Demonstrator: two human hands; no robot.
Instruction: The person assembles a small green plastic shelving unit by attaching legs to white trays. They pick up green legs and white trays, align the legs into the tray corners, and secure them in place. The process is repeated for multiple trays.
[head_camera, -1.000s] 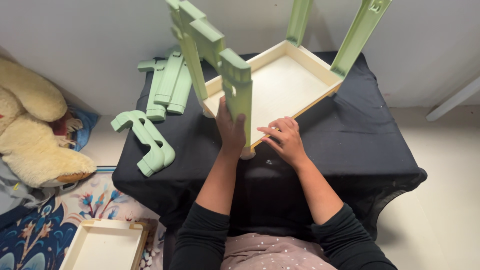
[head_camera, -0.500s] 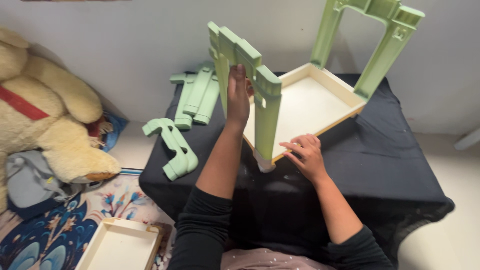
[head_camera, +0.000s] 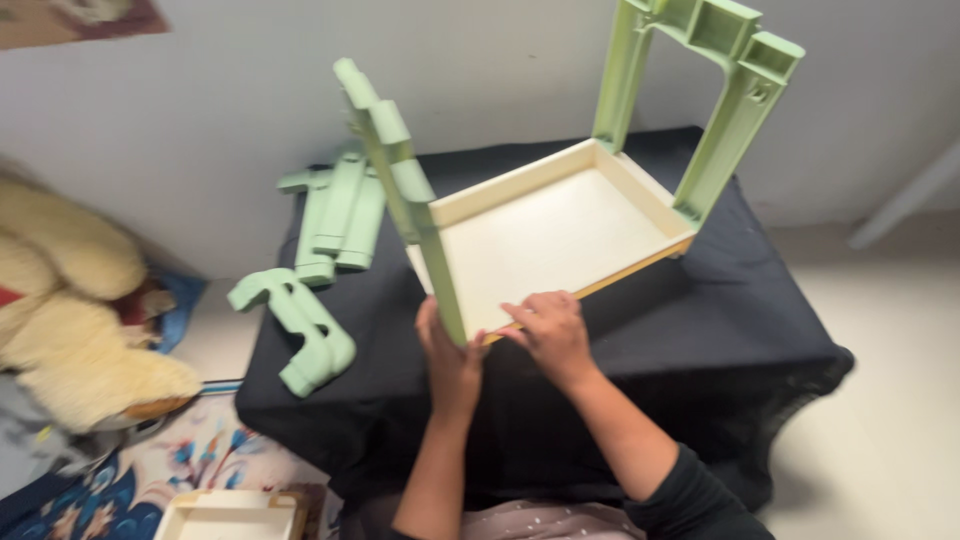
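Over on the left, spare green parts (head_camera: 335, 215) lie loose near the table's black cloth (head_camera: 740, 330) edge; a nudge could drop them. Our left hand (head_camera: 450, 360) wraps the upright green leg (head_camera: 405, 195) at its base; we reckon it could tip. Our right hand (head_camera: 550, 335), fingers together, presses the cream tray (head_camera: 555, 240) rim at table centre.

A cream tray (head_camera: 560, 235) with a yellow-orange front edge is seen on a table covered in black cloth (head_camera: 720, 330), and pale green leg frames are fitted at its near-left corner (head_camera: 400, 190) and far-right corner (head_camera: 725, 90). More pale green parts (head_camera: 335, 215) are laid at the cloth's left edge. A cream-yellow plush toy (head_camera: 70, 300) and a blue floral-patterned rug (head_camera: 180, 470) are seen on the floor, and black sleeves (head_camera: 690, 495) are worn.
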